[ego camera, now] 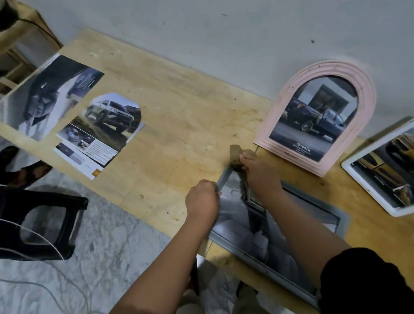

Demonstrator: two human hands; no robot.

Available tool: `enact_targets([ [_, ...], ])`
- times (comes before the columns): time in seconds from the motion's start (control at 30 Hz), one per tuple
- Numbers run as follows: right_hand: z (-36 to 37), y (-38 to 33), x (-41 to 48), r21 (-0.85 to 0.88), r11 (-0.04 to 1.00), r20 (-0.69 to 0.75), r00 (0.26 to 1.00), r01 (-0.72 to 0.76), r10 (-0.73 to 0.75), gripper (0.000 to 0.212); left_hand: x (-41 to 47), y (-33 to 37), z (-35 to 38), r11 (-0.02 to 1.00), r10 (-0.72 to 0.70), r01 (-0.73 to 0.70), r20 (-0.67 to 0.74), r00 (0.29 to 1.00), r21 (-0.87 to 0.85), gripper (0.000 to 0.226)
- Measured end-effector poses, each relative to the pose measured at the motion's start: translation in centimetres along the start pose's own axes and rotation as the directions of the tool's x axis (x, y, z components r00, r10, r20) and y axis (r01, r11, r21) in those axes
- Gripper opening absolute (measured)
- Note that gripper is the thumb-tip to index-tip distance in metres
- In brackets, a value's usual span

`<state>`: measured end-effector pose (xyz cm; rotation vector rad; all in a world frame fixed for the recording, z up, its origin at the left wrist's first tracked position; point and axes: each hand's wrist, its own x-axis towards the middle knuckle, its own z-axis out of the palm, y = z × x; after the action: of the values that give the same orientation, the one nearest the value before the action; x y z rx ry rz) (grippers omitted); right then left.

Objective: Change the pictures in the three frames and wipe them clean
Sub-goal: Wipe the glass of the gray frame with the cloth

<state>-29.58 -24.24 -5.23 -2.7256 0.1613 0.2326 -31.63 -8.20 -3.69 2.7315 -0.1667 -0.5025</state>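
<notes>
Clearly the wiping step is in hand. The grey frame (315,199) lies flat at the near edge of the bench (180,104). The right grip (257,171) is clenched round a brown cloth (236,155) and presses it on the grey frame's far left corner. The left grip (203,199) grasps the frame's left rim just nearer than the cloth, steadying it.

To do this well, I judge the left grip should pin the rim down firmly so the frame cannot slide off the bench edge. The cloth can then run along each rim in turn and cross the glass in overlapping strokes, lightly enough not to shift the picture beneath. Corners likely trap dust, so a folded point of cloth would serve there.

Beyond the grey frame, a pink arched frame (333,70) leans on the wall. Right of the grey frame a white frame (365,189) is propped up. Both hold car pictures. Well left of the grey frame lie loose pictures (109,120).
</notes>
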Motion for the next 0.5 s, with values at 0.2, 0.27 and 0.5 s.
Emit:
enact_targets([
  [0.2,-0.9,1.9,-1.9,0.060,0.990,-0.055,0.990,-0.126,0.129,0.036,0.3,-0.1,0.1,1.000,-0.018,0.017,0.014,1.000,0.023,0.024],
  [0.27,-1.0,2.9,-2.8,0.070,0.985,-0.072,0.984,-0.160,0.165,0.034,0.3,-0.2,0.1,0.999,-0.007,0.006,0.011,1.000,0.038,0.025],
  [0.5,-1.7,7.1,-7.6,0.119,0.940,-0.142,0.932,-0.320,0.335,0.034,0.1,-0.3,0.3,0.995,0.035,-0.035,0.002,0.999,0.094,0.024],
])
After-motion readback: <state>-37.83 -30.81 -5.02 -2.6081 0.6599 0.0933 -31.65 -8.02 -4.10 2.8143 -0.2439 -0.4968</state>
